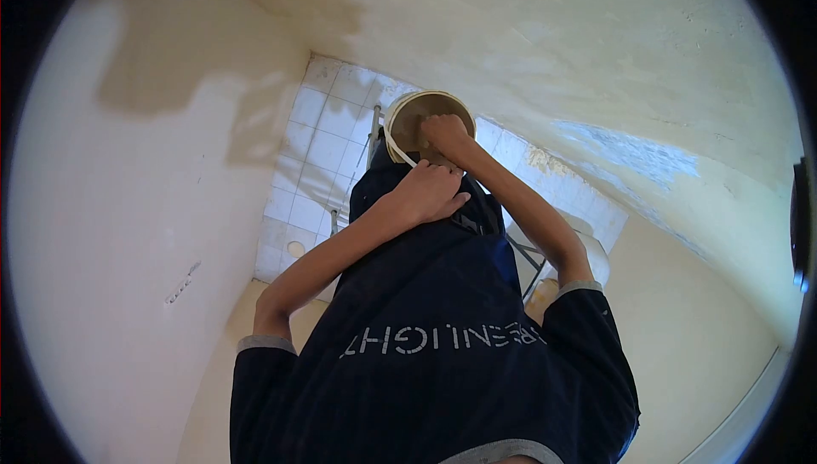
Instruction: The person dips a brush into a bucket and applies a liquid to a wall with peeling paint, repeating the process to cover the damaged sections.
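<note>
A pale bucket (397,105) with a brownish inside stands in front of my body, high above the floor. My left hand (432,191) is closed at the bucket's near rim, with its fingers curled over the edge. A white strip, seemingly the bucket's handle, runs down the left side to these fingers. Reaching into the bucket's mouth, my right hand (446,134) has its fingers bent downward and closed. Whatever those fingers hold is hidden inside the bucket.
Metal ladder parts (374,128) show beside the bucket, above a white tiled floor (326,150). Cream walls rise close on both sides. The right wall has a rough, peeled patch (634,151). A white rounded fixture (597,261) stands below my right arm.
</note>
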{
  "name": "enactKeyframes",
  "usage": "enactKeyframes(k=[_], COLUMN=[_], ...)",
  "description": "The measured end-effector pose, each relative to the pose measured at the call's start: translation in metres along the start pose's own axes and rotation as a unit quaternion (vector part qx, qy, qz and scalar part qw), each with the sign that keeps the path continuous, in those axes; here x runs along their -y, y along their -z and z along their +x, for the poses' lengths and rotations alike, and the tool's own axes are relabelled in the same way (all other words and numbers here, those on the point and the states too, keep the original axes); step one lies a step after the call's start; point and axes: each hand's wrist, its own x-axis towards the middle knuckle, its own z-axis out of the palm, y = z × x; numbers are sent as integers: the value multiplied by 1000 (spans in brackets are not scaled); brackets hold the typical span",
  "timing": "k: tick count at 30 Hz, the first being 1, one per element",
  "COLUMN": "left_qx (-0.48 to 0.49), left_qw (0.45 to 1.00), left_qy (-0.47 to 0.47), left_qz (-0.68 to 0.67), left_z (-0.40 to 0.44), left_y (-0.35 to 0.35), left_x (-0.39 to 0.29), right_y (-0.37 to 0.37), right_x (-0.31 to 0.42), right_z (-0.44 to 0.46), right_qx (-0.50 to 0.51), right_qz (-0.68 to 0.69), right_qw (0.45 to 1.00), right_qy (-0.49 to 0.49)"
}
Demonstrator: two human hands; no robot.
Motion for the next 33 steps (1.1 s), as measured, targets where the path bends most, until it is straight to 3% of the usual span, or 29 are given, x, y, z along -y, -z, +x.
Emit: enactKeyframes(k=[5, 11, 16, 33], left_qx=[-11, -19, -11, -25], left_qw=[1000, 1000, 1000, 1000], left_qy=[-4, -7, 0, -8], left_qz=[-7, -11, -7, -3], left_z=[-2, -6, -8, -5], left_y=[-1, -6, -5, -8], left_x=[1, 5, 5, 12], right_y=[3, -10, 9, 11], right_x=[1, 1, 6, -7], right_z=[1, 3, 3, -23], right_qx=[21, -23, 55, -6], right_qz=[14, -10, 21, 25], right_qw=[1000, 1000, 998, 1000], right_qy=[-9, 8, -2, 0])
